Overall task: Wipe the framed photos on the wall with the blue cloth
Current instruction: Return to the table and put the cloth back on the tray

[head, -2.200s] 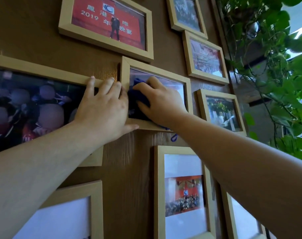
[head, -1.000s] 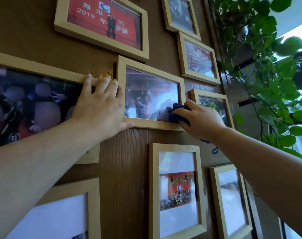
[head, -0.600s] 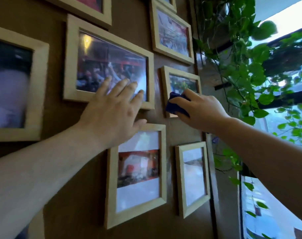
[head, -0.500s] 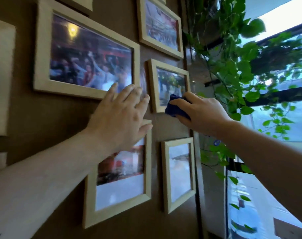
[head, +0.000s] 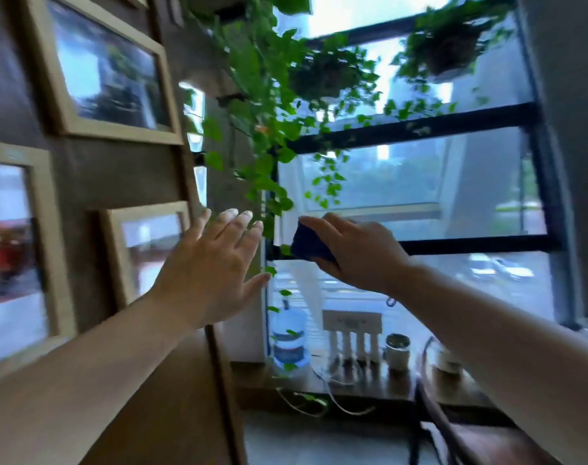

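Swung right, away from the wall: half a second earlier the folded dark-blue cloth (head: 311, 245) sat against a small wooden frame, now held in mid-air before the black-barred window (head: 420, 129). Both hands off the wall. Right hand (head: 356, 253) pinched shut round the cloth, at about 3 o'clock from the left hand (head: 212, 266); left hand splayed flat, fingers wide, holding nothing. Pale square-edged wooden photo frames (head: 108, 78) pushed to the left edge, at 9 to 10 o'clock from the hands, well apart from the cloth. Judged: wiping broken off or finished on this stretch; whether every frame got wiped, cannot tell.

Frames matte light wood, mitred rectangles, glossy glazing throwing back window light. Wall (head: 125, 169) brown wood-grain panel. Cloth soft, thick, folded into a block. Trailing green vine (head: 262, 129) with heart-shaped leaves at 12 o'clock above the hands. Clear plastic water bottle (head: 287, 340) on the dark sill at 6 o'clock. Heavy motion blur throughout.
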### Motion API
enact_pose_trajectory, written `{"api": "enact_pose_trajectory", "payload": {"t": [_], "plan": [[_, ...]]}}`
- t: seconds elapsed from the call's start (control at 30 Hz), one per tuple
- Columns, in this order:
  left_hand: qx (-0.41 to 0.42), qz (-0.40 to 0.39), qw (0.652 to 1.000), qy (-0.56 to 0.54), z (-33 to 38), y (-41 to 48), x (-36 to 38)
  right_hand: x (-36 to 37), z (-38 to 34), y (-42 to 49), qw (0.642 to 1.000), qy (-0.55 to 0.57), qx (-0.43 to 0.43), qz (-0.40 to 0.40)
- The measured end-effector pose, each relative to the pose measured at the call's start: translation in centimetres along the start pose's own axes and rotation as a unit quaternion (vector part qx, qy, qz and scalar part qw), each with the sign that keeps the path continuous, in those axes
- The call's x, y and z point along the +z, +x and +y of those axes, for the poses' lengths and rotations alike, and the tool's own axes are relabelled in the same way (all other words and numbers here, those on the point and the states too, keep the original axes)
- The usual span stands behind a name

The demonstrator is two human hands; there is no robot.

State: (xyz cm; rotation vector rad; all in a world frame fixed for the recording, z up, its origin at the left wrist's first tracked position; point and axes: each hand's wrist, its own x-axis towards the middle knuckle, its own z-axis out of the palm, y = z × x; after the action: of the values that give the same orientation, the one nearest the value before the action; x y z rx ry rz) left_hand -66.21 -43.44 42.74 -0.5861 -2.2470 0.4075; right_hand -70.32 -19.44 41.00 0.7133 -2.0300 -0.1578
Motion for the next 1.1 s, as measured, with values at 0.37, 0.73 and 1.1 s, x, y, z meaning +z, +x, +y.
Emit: {"api": "enact_pose_trajectory", "payload": {"t": [0.37,0.73,1.1], "plan": [[0.207,0.057,0.957,-0.196,16.6,-4.1,-2.4,-13.8,-4.9,-20.8,0.97,-0.09,0.178,-0.136],[0.42,0.11,0.833,-0.344,38.4,-10.8,-13.1,-34.3,-13.0,-42.2,0.86,-0.219,0.398,-0.23],[0.576,0.096,0.706,-0.401,60.3,-24.9,-26.7,-53.5,-26.9,-63.8,0.722,-0.233,0.589,-0.277]]}}
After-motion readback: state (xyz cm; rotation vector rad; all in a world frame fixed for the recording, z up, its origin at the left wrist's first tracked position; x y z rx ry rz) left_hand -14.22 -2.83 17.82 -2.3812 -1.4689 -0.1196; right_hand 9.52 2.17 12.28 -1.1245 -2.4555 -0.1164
